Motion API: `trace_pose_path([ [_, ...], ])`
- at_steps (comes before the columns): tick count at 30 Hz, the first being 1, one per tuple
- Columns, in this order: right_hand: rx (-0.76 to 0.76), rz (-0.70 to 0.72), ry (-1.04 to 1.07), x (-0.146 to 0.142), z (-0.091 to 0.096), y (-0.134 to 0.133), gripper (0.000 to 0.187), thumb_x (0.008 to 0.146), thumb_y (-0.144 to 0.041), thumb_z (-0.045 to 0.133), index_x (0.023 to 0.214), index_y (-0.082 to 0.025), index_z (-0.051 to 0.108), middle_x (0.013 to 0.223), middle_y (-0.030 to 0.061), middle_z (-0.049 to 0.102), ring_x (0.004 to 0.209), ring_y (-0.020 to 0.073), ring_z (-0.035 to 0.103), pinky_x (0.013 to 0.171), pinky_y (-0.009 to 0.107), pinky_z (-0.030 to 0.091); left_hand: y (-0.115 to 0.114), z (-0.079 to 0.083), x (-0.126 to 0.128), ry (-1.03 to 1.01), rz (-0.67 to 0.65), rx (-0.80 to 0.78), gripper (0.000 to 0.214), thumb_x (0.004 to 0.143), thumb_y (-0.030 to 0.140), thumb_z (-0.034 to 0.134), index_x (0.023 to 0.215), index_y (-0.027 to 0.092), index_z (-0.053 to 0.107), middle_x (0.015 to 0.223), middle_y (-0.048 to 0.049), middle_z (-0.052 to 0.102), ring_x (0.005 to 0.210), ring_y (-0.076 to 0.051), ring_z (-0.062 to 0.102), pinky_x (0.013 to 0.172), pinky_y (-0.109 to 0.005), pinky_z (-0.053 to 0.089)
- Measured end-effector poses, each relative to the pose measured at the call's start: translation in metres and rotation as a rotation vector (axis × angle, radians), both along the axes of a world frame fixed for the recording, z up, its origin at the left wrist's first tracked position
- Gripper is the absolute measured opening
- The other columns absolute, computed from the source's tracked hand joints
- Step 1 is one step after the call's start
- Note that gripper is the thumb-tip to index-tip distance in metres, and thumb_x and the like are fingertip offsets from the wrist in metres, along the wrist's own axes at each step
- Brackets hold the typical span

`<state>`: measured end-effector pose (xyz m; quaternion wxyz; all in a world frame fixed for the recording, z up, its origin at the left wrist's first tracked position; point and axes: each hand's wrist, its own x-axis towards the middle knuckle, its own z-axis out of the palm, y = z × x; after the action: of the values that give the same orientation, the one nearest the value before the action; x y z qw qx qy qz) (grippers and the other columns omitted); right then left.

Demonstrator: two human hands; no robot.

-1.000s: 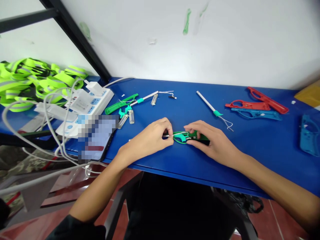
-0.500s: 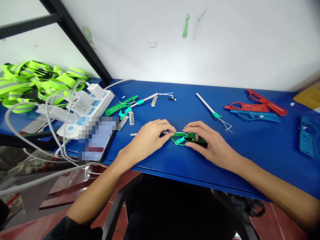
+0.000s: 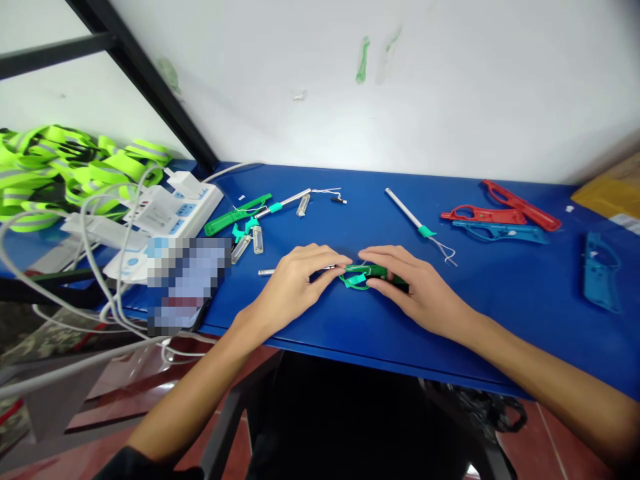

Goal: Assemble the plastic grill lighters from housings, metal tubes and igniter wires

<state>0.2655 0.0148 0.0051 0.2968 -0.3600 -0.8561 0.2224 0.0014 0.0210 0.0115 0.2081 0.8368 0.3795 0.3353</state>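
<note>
My left hand (image 3: 307, 280) is closed, thumb and fingertips pinched at the left end of a green plastic handle shell (image 3: 376, 270). A thin silvery rod (image 3: 266, 272) runs beneath this hand towards the pinch; its exact contact with the fingers is hidden. My right hand (image 3: 417, 283) grips the same shell between thumb and fingers, covering its right part. In the shell's loop sits a small teal trigger piece (image 3: 357, 279), and a pale wire lies along the top of the shell.
Left are another green shell (image 3: 235, 217), a rod with teal piece (image 3: 295, 197), small clear parts (image 3: 257, 239), a phone (image 3: 193, 280) and a power strip (image 3: 203, 207). Right lie a wired rod (image 3: 404, 208), red shells (image 3: 525, 203), blue shells (image 3: 505, 231) and a yellow package (image 3: 607, 193).
The camera view has shifted slightly. Both hands stay at the green shell, with my right fingers a little closer to my left fingertips.
</note>
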Motion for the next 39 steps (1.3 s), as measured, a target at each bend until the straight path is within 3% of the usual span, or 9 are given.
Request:
trace_pose_path([
  [3, 0.005, 0.025, -0.018, 0.0, 0.0, 0.001, 0.037, 0.109, -0.027, 0.059, 0.146, -0.023, 0.063, 0.145, 0.0122, 0.07, 0.134, 0.0261, 0.066, 0.114, 0.049, 0.057, -0.001, 0.0, 0.001, -0.048, 0.019, -0.006, 0.015, 0.105, 0.017, 0.069, 0.116, 0.022, 0.077, 0.112, -0.0029, 0.082, 0.101, -0.018, 0.075, 0.094, -0.037, 0.057],
  [12, -0.03, 0.042, 0.026, -0.001, 0.002, 0.001, 0.026, 0.11, -0.026, 0.057, 0.133, -0.024, 0.069, 0.128, 0.0103, 0.074, 0.113, 0.0232, 0.072, 0.101, 0.043, 0.061, 0.001, -0.006, 0.006, 0.015, -0.02, 0.053, 0.016, 0.109, 0.016, 0.061, 0.115, 0.02, 0.076, 0.109, -0.0042, 0.077, 0.1, -0.018, 0.07, 0.095, -0.038, 0.058],
  [19, -0.013, 0.041, 0.014, -0.001, 0.002, 0.002, 0.025, 0.11, -0.027, 0.057, 0.133, -0.024, 0.068, 0.129, 0.0104, 0.074, 0.117, 0.0238, 0.071, 0.103, 0.044, 0.06, 0.004, -0.011, 0.012, 0.079, 0.024, 0.076, 0.014, 0.109, 0.016, 0.06, 0.111, 0.019, 0.073, 0.12, -0.0064, 0.075, 0.109, -0.021, 0.069, 0.101, -0.041, 0.056],
  [32, 0.004, 0.029, 0.023, -0.002, 0.001, 0.001, 0.027, 0.11, -0.025, 0.056, 0.132, -0.025, 0.071, 0.128, 0.0097, 0.074, 0.117, 0.0235, 0.071, 0.104, 0.044, 0.059, 0.003, -0.011, 0.011, 0.102, -0.006, 0.13, 0.02, 0.11, 0.019, 0.06, 0.113, 0.019, 0.079, 0.113, -0.0067, 0.078, 0.097, -0.021, 0.066, 0.092, -0.04, 0.058],
  [39, 0.028, 0.002, -0.023, -0.003, -0.001, -0.001, 0.033, 0.111, -0.026, 0.053, 0.138, -0.028, 0.072, 0.131, 0.0107, 0.073, 0.118, 0.0256, 0.071, 0.104, 0.048, 0.061, 0.002, -0.009, 0.018, 0.125, 0.075, 0.078, 0.016, 0.108, 0.019, 0.062, 0.106, 0.019, 0.078, 0.11, -0.0049, 0.08, 0.096, -0.021, 0.068, 0.093, -0.04, 0.057],
])
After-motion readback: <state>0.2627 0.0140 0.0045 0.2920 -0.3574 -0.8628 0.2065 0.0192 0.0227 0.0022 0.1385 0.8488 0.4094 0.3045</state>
